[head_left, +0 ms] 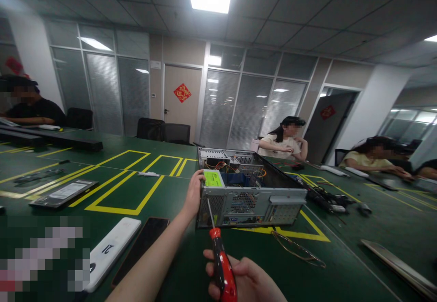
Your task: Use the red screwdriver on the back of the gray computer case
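Note:
An open computer case [262, 206] lies on the green table in front of me, its rear panel facing me. A power supply [213, 178] with a bright green label sits in its left rear corner. My left hand [194, 195] grips the case's left edge beside the power supply, fingertips at the top rim. My right hand [244, 277] is closed round the red and black handle of a screwdriver [220, 259]. The shaft points up and away to the perforated rear grille at the left; whether its tip touches a screw is too small to tell.
Left of me lie a white power bank [114, 249], a dark phone [146, 238] and a hard drive [64, 193]. A bundle of black cables [329, 197] is right of the case, with a thin wire loop [298, 247] in front. Several people sit around the table.

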A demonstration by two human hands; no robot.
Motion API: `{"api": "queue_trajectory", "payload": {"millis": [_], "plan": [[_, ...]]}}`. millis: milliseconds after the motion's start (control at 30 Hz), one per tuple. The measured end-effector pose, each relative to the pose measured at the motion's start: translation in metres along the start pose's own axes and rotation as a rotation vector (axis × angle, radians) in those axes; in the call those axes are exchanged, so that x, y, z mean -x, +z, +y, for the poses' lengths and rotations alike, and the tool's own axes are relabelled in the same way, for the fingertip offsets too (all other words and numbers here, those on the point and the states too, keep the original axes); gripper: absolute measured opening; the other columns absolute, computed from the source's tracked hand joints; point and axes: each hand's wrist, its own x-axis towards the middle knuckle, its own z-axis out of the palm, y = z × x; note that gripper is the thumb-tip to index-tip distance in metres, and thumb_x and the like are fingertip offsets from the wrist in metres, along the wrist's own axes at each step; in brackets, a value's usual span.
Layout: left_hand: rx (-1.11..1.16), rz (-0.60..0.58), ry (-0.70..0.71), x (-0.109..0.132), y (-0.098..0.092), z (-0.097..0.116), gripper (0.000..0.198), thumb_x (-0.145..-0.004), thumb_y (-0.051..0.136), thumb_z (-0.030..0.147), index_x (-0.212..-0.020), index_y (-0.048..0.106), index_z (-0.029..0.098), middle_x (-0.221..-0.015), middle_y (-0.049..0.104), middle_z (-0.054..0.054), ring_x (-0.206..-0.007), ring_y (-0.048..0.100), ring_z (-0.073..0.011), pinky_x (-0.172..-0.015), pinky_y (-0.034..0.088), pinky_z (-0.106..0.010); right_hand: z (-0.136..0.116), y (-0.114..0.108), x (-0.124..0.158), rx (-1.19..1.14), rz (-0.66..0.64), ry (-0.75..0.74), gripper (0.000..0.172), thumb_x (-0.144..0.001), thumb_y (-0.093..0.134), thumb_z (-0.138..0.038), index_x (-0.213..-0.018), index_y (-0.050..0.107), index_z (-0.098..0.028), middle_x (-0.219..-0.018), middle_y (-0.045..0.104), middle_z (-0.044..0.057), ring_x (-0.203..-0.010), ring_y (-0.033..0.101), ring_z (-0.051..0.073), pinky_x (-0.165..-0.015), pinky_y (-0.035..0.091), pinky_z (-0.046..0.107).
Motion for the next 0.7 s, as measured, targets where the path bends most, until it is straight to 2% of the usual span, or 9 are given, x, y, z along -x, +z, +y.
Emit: {"api": "queue_trajectory", "payload": {"millis": [100,233,333,400,500,633,700], "plan": [[0.002,0.004,-0.005,0.001,0.0,0.0,0.044,-0.097,0.028,0.052,-0.093,0.061,0.022,-0.132,0.056,-0.008,-0.129,0.05,-0.021,-0.115,0.035,-0.04,-0.005,0.01,0.002,0.102,-0.073,0.001,0.049,-0.067,0.074,-0.014,-0.115,0.065,-0.013,-0.107,0.071,0.01,-0.091,0.069,0.02,-0.08,0.046,0.032],[0.001,0.001,-0.019,0.001,0.0,0.0,0.045,-0.097,0.027,0.052,-0.094,0.061,0.022,-0.133,0.055,-0.008,-0.13,0.049,-0.0208,-0.115,0.034,-0.041,-0.01,0.014,0.002,0.214,-0.112,0.011,0.064,-0.072,0.081,-0.02,-0.13,0.055,-0.015,-0.117,0.068,0.015,-0.1,0.068,0.02,-0.086,0.044,0.03],[-0.002,-0.004,-0.024,0.001,0.0,-0.001,0.046,-0.097,0.027,0.053,-0.094,0.061,0.022,-0.133,0.055,-0.008,-0.13,0.048,-0.0207,-0.115,0.033,-0.041,-0.009,0.013,-0.002,0.172,-0.086,0.003,0.062,-0.069,0.085,-0.031,-0.122,0.06,-0.012,-0.097,0.069,0.007,-0.08,0.067,0.013,-0.07,0.045,0.023],[0.0,0.0,-0.026,0.0,0.0,-0.001,0.046,-0.097,0.027,0.053,-0.093,0.061,0.022,-0.133,0.055,-0.008,-0.13,0.049,-0.0207,-0.115,0.034,-0.041,-0.006,0.012,-0.007,0.123,-0.068,-0.012,0.05,-0.067,0.086,-0.039,-0.103,0.067,-0.011,-0.081,0.064,0.0,-0.067,0.061,0.008,-0.058,0.041,0.019],[0.007,0.001,-0.013,0.0,0.0,-0.001,0.047,-0.097,0.027,0.053,-0.094,0.061,0.021,-0.133,0.056,-0.009,-0.129,0.049,-0.021,-0.115,0.034,-0.041,0.0,0.008,-0.013,0.088,0.01,0.002,0.039,-0.066,0.084,-0.044,-0.082,0.064,-0.015,-0.075,0.063,-0.002,-0.059,0.057,0.007,-0.05,0.034,0.017],[0.012,0.0,-0.011,0.001,0.0,0.0,0.048,-0.097,0.027,0.055,-0.095,0.062,0.021,-0.132,0.055,-0.009,-0.129,0.049,-0.0214,-0.116,0.032,-0.042,0.004,0.002,-0.012,0.11,0.083,0.029,0.04,-0.069,0.083,-0.04,-0.094,0.062,-0.019,-0.081,0.07,0.0,-0.042,0.046,0.001,-0.043,0.022,0.015],[0.013,-0.002,-0.013,0.001,0.0,-0.001,0.048,-0.097,0.028,0.055,-0.095,0.061,0.021,-0.133,0.055,-0.009,-0.13,0.049,-0.0215,-0.116,0.032,-0.042,0.001,0.004,-0.008,0.086,0.096,0.025,0.042,-0.073,0.079,-0.043,-0.103,0.062,-0.019,-0.08,0.069,0.001,-0.042,0.047,0.002,-0.042,0.02,0.015]]}}
